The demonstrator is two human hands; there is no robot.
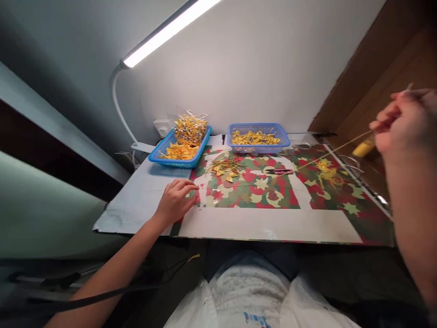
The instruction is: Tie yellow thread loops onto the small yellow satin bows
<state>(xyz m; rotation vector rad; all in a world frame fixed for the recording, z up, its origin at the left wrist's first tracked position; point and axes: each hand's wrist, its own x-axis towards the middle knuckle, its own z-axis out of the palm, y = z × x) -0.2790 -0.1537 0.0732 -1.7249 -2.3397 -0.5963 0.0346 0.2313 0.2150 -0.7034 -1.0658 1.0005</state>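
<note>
A thin straw-coloured strand (336, 148) runs taut from the middle of the table up toward 2 o'clock, where the right hand (403, 120) is raised well above the surface with thumb and fingers pinched narrowly on its end. A yellow piece (363, 147) hangs on the strand just below that hand. The strand's lower end reaches the table near a pair of small snips (279, 171).

The left hand (175, 200) lies at 9 o'clock, palm down, fingers loosely spread and pressing on the patterned cloth (273, 196); it holds nothing.

By the look of it, the step in hand is drawing a strand out to full length. The next move would call for keeping tension while the left hand steadies the far end.

A loose pile of yellow bits (225, 167) sits at 11 o'clock, another (327, 174) at 1 o'clock. Two blue baskets (180, 152) (258, 137) of yellow pieces stand at 12 o'clock under a lamp (167, 32).
</note>
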